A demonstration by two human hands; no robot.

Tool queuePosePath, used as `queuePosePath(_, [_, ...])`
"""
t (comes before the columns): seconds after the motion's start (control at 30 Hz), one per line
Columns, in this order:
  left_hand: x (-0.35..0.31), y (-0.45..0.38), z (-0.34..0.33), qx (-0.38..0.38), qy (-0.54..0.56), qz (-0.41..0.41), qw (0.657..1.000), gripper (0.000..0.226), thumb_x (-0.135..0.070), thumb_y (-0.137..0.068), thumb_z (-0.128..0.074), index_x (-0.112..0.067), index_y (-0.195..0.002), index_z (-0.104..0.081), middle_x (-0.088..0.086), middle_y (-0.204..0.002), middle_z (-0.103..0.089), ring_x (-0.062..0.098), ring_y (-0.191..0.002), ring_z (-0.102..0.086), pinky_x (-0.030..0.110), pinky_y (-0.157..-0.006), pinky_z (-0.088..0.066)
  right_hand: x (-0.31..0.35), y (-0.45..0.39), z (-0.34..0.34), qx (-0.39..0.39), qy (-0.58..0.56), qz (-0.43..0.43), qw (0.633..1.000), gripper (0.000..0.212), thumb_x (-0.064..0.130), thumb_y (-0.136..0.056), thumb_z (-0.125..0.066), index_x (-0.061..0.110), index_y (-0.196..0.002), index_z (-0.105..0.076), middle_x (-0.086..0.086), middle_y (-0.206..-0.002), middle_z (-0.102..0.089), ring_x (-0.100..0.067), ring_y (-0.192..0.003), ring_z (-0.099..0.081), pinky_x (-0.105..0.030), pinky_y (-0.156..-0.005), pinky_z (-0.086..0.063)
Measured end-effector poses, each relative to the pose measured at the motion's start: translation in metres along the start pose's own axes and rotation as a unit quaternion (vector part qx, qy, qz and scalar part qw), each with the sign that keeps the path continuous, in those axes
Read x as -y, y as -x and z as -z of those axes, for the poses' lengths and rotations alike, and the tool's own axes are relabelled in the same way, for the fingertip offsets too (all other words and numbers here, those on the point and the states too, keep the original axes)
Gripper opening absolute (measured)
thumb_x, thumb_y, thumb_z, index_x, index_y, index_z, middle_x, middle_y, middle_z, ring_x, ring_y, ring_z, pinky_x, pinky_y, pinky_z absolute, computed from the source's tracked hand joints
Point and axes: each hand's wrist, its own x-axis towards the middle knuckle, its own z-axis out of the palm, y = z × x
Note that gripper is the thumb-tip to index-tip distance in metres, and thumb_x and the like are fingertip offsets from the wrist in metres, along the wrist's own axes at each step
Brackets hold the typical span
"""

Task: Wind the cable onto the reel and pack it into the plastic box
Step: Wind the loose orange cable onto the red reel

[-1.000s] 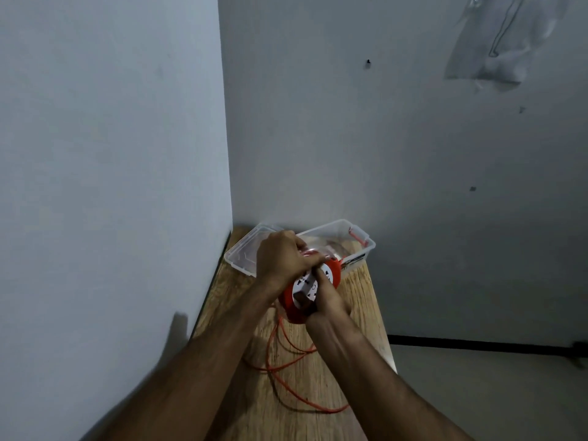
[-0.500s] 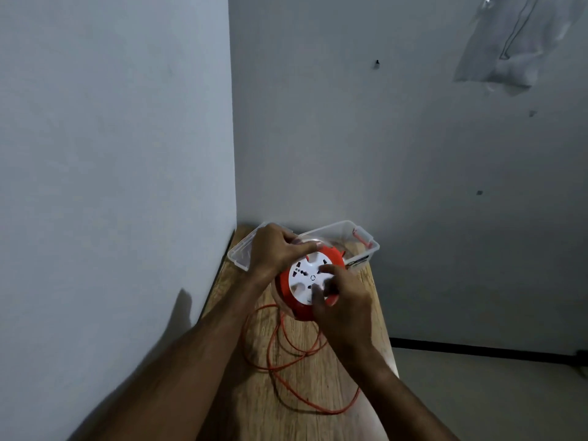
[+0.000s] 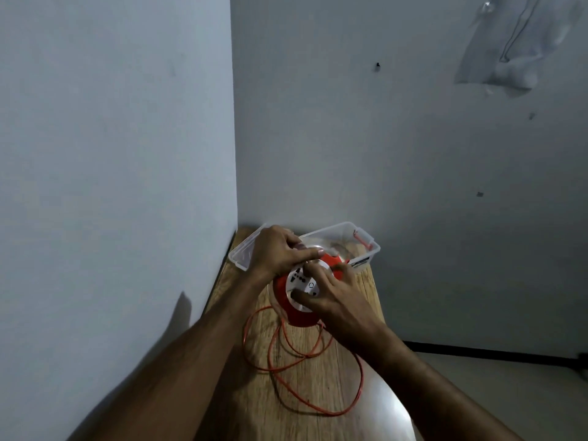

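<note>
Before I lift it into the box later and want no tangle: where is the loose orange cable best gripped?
Probably on the strand just below the reel, from the near side: there the cable leaves the drum as a single line, while farther down it lies in overlapping loops on the table.

Dim little corner from where I'm watching. Two plain grey-white walls meet in a vertical seam [image 3: 234, 122] that runs down just behind where the fingers are. A narrow wood-grain table [image 3: 318, 393] is shoved right into that corner, with a bright glare patch on its near right part. Up and to the right of the fingers, a crinkled clear plastic sheet [image 3: 509, 52] hangs on the wall, plus a small dark nail [image 3: 377, 65]. Low right: pale floor [image 3: 509, 393] and a black skirting strip [image 3: 493, 349].
</note>
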Motion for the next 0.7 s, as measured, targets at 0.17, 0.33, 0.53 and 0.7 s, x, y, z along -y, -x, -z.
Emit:
queuePosePath(0.17, [-0.003, -0.002, -0.007, -0.01, -0.015, -0.02, 1.0, 0.071, -0.081, -0.057, -0.071, -0.017, -0.084, -0.084, 0.0, -0.078, -0.078, 0.012, -0.071, -0.073, 0.043, -0.067, -0.062, -0.008, -0.005, -0.007, -0.001, 0.008, -0.006, 1.0, 0.054, 0.04, -0.072, -0.083, 0.03, -0.122, -0.066, -0.014, -0.137, -0.05, -0.034, -0.126, -0.052, -0.054, -0.095, -0.043])
queuePosePath(0.33, [-0.001, -0.005, -0.007, -0.028, -0.018, -0.022, 0.999, 0.075, -0.084, -0.056, -0.069, -0.017, -0.084, -0.085, 0.003, -0.08, -0.077, 0.017, -0.074, -0.073, 0.045, -0.067, -0.061, -0.012, -0.005, -0.018, -0.04, -0.039, -0.072, 0.996, 0.066, 0.054, -0.073, -0.072, 0.024, -0.13, -0.062, -0.014, -0.122, -0.058, -0.03, -0.107, -0.058, -0.046, -0.087, -0.052])
queuePosePath(0.53, [-0.002, -0.002, -0.01, -0.042, -0.017, -0.011, 0.999, 0.073, -0.084, -0.057, -0.07, -0.017, -0.081, -0.084, -0.001, -0.073, -0.076, 0.015, -0.066, -0.07, 0.043, -0.06, -0.059, 0.003, -0.01, -0.02, -0.14, -0.161, -0.222, 0.951, 0.05, 0.039, -0.077, -0.074, 0.014, -0.119, -0.07, 0.0, -0.076, -0.071, -0.001, -0.058, -0.049, -0.018, -0.056, -0.05])
queuePosePath(0.7, [0.001, -0.001, -0.015, -0.077, -0.009, -0.018, 0.997, 0.067, -0.081, -0.064, -0.071, -0.017, -0.079, -0.084, -0.005, -0.068, -0.073, 0.011, -0.063, -0.068, 0.043, -0.059, -0.057, 0.026, -0.016, -0.027, -0.22, -0.322, -0.446, 0.806, 0.052, 0.046, -0.072, -0.086, 0.024, -0.118, -0.07, 0.015, -0.1, -0.069, 0.004, -0.082, -0.066, -0.016, -0.071, -0.057])
